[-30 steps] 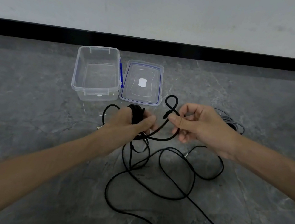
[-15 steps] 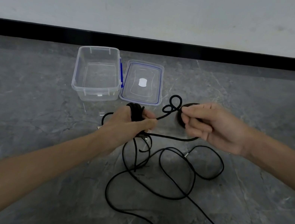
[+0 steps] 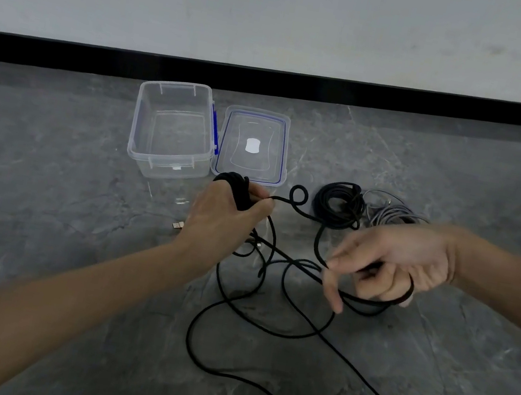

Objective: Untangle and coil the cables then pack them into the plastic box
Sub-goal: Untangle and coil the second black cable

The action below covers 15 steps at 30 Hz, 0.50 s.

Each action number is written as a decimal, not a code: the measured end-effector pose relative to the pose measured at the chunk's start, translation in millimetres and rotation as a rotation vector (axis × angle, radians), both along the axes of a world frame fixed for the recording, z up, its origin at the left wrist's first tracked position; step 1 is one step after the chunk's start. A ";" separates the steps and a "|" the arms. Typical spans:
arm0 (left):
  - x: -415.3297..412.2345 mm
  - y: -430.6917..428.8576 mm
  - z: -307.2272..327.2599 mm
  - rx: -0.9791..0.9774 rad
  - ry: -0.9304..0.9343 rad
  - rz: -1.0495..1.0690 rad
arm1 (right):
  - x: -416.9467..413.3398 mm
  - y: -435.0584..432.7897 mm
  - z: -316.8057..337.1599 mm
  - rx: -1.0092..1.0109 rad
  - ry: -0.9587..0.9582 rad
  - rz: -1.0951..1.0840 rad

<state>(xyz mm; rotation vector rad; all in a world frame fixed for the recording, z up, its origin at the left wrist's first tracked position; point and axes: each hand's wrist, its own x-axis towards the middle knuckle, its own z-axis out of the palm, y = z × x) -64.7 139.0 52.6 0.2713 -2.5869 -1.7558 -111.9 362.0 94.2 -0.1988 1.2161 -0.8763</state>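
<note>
Loose black cable sprawls on floor nearest us. Our right hand curls round one strand; left hand clutches wound bundle. We judge: mid-coiling. Next wrap needs kink straightened. Beyond: dark coil, grey coil, empty plastic box, lid beside it.

bare forearms, bare left hand, right hand

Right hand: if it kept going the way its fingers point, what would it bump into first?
Probably more of the black cable that the right hand holds: loose strands cross just beyond its fingertips. Past those is the left hand, though depth is unclear.
</note>
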 end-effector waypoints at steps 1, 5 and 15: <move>0.5 -0.2 -1.4 0.037 -0.015 0.015 | 0.5 0.0 -1.0 0.048 0.050 0.040; 2.3 1.3 -5.8 0.203 -0.068 0.065 | 0.5 3.0 -6.8 0.049 0.018 0.068; 4.7 5.6 -6.5 0.487 -0.085 -0.060 | 20.3 -18.1 -35.9 0.003 0.007 -0.337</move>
